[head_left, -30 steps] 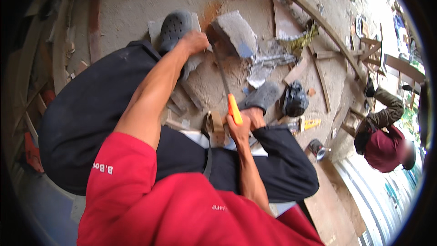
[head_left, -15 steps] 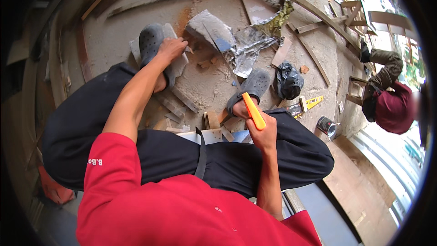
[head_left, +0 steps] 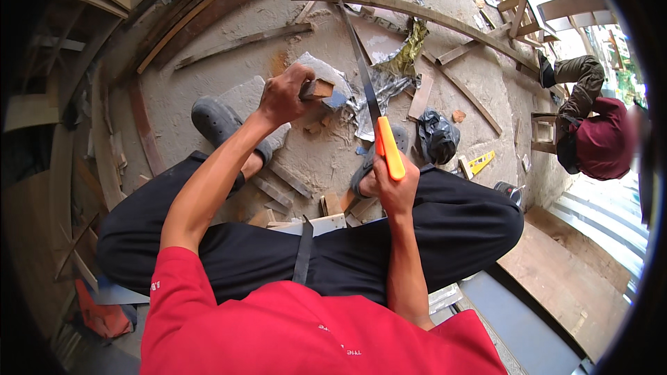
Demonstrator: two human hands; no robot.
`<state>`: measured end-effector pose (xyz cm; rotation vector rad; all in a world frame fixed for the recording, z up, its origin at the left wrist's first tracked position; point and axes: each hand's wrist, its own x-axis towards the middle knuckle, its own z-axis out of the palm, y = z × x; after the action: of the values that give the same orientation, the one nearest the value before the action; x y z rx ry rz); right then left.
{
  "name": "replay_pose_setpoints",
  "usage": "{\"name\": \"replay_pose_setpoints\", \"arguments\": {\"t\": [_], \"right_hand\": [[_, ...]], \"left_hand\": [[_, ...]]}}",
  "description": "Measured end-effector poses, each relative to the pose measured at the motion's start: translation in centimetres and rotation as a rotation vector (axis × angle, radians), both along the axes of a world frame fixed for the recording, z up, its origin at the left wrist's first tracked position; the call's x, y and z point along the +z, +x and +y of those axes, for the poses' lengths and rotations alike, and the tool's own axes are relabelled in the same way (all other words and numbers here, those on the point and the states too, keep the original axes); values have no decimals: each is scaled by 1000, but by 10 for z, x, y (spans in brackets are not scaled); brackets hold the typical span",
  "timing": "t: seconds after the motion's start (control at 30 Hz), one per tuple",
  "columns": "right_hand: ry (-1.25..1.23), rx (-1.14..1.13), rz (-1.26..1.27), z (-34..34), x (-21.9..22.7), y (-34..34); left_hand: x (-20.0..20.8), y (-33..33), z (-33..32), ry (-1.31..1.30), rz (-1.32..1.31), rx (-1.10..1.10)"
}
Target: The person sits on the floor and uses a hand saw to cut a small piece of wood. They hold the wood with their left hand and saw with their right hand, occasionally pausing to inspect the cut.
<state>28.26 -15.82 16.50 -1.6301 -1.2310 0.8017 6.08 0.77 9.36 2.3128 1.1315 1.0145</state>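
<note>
My right hand (head_left: 396,187) is wrapped round the orange handle of a handsaw (head_left: 391,153). Its long dark blade points away from me, above the crumpled silver foil (head_left: 365,119). In front of my left clog (head_left: 217,119), my left hand (head_left: 281,97) is raised with its fingers closed round a short wood block (head_left: 318,89), whose cut end faces right. The block and the saw blade are apart. Behind the block, a pale stone slab (head_left: 321,68) lies on the floor. My right clog (head_left: 399,137) is partly hidden by the saw handle and hand.
A black plastic bag (head_left: 438,137) and a yellow spirit level (head_left: 481,162) lie right of my foot. A long timber (head_left: 417,10) crosses the far floor. Wood offcuts (head_left: 278,191) lie between my legs. Another person (head_left: 601,139) sits at the far right.
My left hand has risen and moved right from beside the left clog, now with the wood block in it. The saw has turned, showing more of its blade's side.
</note>
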Motion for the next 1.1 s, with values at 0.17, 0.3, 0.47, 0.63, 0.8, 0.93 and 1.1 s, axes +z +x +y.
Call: {"name": "replay_pose_setpoints", "arguments": {"t": [0.17, 0.3, 0.47, 0.63, 0.8, 0.93, 1.1], "right_hand": [[20, -102, 159, 15, 9, -27], [53, -108, 246, 21, 18, -44], [60, -92, 283, 22, 26, -58], [111, -21, 287, 15, 31, -62], [129, -4, 315, 1, 34, -59], [167, -15, 351, -8, 33, -52], [192, 12, 388, -13, 37, -51]], "left_hand": [[59, 2, -15, -251, 13, -113], [95, -5, -36, -601, -126, -107], [119, -12, -55, -1032, -422, -106], [119, -12, -64, -1031, -701, -181], [118, 1, -75, -928, -762, -142], [137, 9, -89, -701, -487, -79], [148, 15, -105, -305, -237, -7]]}}
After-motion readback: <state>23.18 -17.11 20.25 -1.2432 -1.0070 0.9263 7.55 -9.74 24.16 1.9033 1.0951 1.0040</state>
